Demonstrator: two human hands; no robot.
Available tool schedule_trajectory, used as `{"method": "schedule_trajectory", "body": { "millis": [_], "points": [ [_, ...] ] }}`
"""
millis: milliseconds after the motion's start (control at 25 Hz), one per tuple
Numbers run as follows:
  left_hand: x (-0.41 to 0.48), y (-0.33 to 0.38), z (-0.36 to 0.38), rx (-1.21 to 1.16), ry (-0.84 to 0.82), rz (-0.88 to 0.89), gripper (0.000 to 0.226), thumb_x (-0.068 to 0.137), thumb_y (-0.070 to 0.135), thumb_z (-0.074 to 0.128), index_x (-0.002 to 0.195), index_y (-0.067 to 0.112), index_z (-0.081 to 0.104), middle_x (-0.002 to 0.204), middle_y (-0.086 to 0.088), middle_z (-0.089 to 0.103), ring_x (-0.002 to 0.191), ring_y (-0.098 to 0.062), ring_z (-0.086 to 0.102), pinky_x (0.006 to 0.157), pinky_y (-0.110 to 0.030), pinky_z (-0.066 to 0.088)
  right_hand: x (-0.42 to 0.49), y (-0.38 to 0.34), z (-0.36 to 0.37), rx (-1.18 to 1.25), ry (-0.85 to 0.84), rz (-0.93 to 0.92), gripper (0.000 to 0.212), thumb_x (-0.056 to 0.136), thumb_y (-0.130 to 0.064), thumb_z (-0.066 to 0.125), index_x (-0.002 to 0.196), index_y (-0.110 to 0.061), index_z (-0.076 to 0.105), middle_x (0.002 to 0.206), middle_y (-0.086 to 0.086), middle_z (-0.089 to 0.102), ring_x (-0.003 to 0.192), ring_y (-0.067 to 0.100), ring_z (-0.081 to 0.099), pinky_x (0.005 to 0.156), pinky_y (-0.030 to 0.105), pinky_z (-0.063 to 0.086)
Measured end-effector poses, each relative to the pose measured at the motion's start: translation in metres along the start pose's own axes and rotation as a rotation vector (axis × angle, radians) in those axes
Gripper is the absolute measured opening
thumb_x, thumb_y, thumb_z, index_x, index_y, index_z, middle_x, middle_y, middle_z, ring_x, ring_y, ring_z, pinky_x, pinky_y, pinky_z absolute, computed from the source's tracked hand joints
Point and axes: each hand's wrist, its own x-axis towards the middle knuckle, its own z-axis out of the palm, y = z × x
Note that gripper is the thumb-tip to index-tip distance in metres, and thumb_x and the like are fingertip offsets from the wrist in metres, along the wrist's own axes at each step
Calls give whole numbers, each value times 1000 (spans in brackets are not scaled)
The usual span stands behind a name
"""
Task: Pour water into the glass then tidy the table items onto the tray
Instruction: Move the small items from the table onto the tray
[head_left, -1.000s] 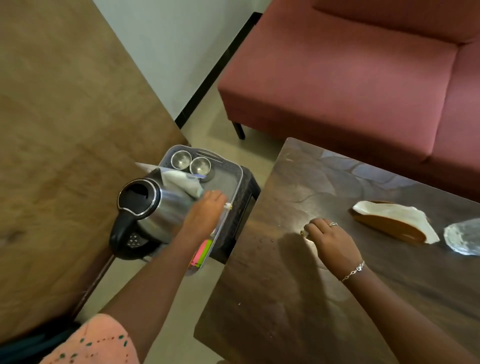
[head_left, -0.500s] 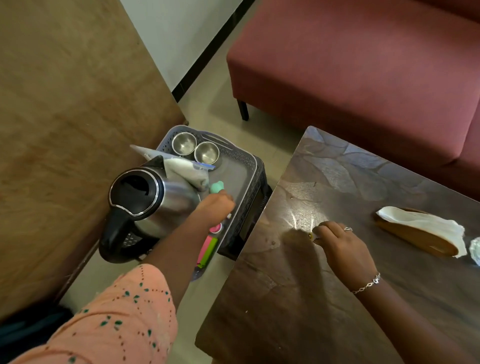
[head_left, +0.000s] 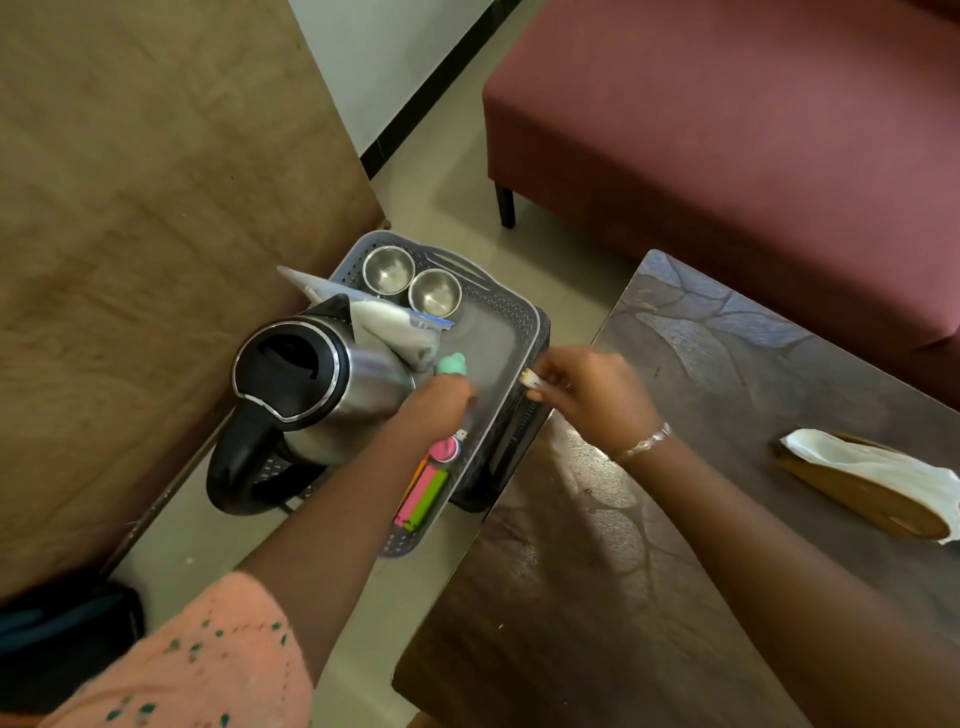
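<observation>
tray (head_left: 519, 312): grey perforated plastic, on a dark stand (head_left: 511, 457) just beside the table (head_left: 675, 571) and lower than it. Light and slightly flexible on its own, I reckon, but heavy as loaded. The slot handles at the ends look like the place to lift it.
small pale item (head_left: 531, 378): at the tray's table-side rim. It seems tiny, light and stiff, so a fingertip pinch suits it, though it could easily slip into the gap by the table.
right hand (head_left: 592, 389): thumb and fingertips are closed on the small pale item. There is a bracelet at the wrist.
left hand (head_left: 436, 410): down inside the tray, against the kettle (head_left: 311, 384) and just below a mint-green piece (head_left: 451, 364). Its fingers are tucked out of sight, so I cannot tell whether they grip anything.
kettle: steel body with a black lid and handle, at the tray's left side. Likely the heaviest thing here, and its wall is slick, so take it by the handle. Whether it holds water is unseen.
steel cups (head_left: 435, 292): two, upright, side by side in the far corner. Rigid and light.
cloth (head_left: 395, 332): soft and crumpled, between the kettle and the cups.
pink and green bars (head_left: 423, 496): at the near end, partly under the left forearm. What they are I cannot make out.
napkin holder (head_left: 872, 483): on the table, well apart from the tray, with a white napkin draped over it, close to the frame edge.
hidden: no glass tumbler shows anywhere, and the stand under the tray is mostly covered.
</observation>
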Motion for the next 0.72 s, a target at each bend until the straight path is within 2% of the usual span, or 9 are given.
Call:
{"method": "schedule_trajectory", "body": {
  "millis": [80, 160, 240, 280, 480, 720],
  "points": [
    [-19, -4, 3, -217, 170, -13, 40, 88, -5, 42, 124, 6, 55, 126, -21, 56, 115, -31, 54, 94, -31, 39, 31, -14, 14, -11, -80, -4, 15, 82, -20, 63, 91, -8, 63, 92, 10, 66, 86, 27, 60, 74, 36, 48],
    [-44, -9, 10, -438, 309, -68, 45, 85, -9, 42, 126, 6, 53, 122, -20, 60, 112, -31, 56, 89, -28, 39, 56, -24, 34, -65, -158, -2, 16, 83, -17, 61, 95, -6, 63, 97, 15, 66, 92, 34, 59, 78, 38, 48],
    [-65, -15, 20, -561, 384, -96, 47, 84, -11, 40, 125, 7, 54, 118, -19, 62, 109, -31, 57, 84, -28, 41, 73, -30, 55, -189, -210, -19, 18, 84, -18, 58, 96, -5, 63, 100, 18, 66, 96, 38, 59, 77, 38, 46],
    [-72, -18, 24, -609, 396, -89, 47, 85, -11, 39, 125, 8, 53, 118, -17, 62, 110, -31, 56, 86, -30, 42, 79, -31, 65, -241, -239, -31, 19, 85, -19, 57, 97, -4, 63, 101, 19, 66, 98, 38, 58, 76, 38, 46],
    [-84, -22, 37, -690, 428, -99, 48, 89, -8, 40, 132, 11, 46, 132, -12, 55, 124, -24, 48, 102, -31, 37, 94, -25, 104, -338, -366, -29, 28, 84, -21, 61, 106, -4, 60, 110, 22, 62, 104, 40, 57, 81, 40, 46],
    [-88, -26, 45, -680, 454, -139, 44, 91, -2, 43, 132, 12, 46, 135, -9, 54, 127, -21, 47, 104, -31, 39, 92, -24, 128, -323, -342, 3, 23, 84, 0, 50, 105, 7, 54, 109, 28, 59, 100, 43, 58, 79, 42, 47]
  ]
}}
